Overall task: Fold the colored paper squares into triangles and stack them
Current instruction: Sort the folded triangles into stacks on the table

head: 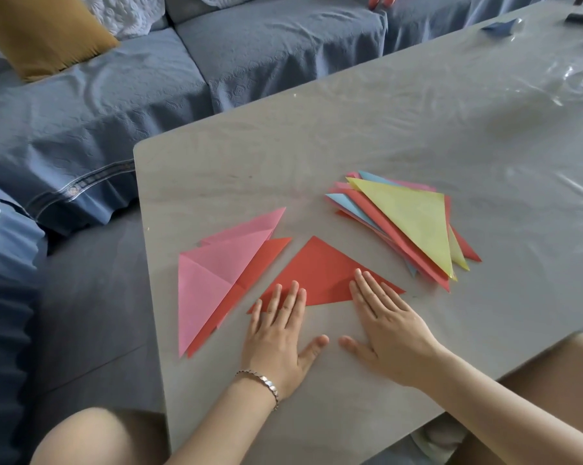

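Observation:
A red paper triangle [320,273] lies flat on the grey table [417,135] in front of me. My left hand [280,333] lies flat with straight fingers pressing the triangle's left corner. My right hand [387,323] lies flat too, its fingertips pressing the triangle's right part along the lower edge. To the left sits a small pile of folded pink paper [216,263] over red paper [266,260]. To the right is a stack of folded triangles with a yellow-green triangle [414,219] on top and red, pink and light blue ones beneath.
A blue-covered sofa [115,112] runs along the table's left and far sides, with a mustard cushion [38,31]. A clear plastic film covers the table. A dark blue paper piece [498,26] lies at the far right corner. My knees show at the near edge.

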### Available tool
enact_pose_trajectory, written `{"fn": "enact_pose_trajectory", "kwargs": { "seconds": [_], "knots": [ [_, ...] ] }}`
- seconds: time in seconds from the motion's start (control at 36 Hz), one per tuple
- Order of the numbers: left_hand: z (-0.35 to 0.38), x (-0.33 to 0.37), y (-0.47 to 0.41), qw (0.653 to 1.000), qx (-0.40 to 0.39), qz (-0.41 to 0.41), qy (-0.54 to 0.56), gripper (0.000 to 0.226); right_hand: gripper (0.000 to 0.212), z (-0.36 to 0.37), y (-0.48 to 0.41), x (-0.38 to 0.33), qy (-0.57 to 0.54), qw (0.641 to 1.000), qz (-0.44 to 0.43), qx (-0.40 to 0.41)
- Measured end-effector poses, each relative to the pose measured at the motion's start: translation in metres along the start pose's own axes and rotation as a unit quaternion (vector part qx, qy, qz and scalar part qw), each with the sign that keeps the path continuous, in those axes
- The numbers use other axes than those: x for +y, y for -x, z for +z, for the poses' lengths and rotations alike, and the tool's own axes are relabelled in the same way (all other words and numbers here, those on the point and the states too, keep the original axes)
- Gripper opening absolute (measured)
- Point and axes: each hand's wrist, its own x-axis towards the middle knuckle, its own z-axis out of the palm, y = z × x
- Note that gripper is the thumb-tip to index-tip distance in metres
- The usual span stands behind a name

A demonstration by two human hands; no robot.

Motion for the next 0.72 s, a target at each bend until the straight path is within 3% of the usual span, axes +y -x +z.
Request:
{"fn": "enact_pose_trajectory", "kwargs": {
  "seconds": [0.36, 0.56, 0.61, 0.67, 0.72],
  "knots": [
    [-0.001, -0.027, 0.017, 0.998, -0.021, -0.057, 0.009, 0.076, 0.085, 0.007, 0.017, 0.022, -0.021, 0.997, 0.068, -0.039],
    [-0.004, -0.023, 0.017, 0.997, -0.020, -0.068, 0.033, 0.073, 0.105, -0.006, 0.026, 0.024, -0.049, 0.996, 0.061, -0.048],
    [-0.003, -0.024, 0.016, 0.998, -0.011, -0.063, 0.028, 0.074, 0.092, -0.014, 0.022, 0.019, -0.072, 0.994, 0.086, -0.002],
    [-0.002, -0.024, 0.015, 0.998, 0.000, -0.057, 0.017, 0.077, 0.056, -0.026, 0.015, 0.012, -0.109, 0.986, 0.105, 0.065],
    [-0.006, -0.024, 0.013, 0.998, 0.020, -0.050, 0.025, 0.077, 0.040, -0.036, 0.004, 0.005, -0.139, 0.979, 0.098, 0.113]
  ]
}}
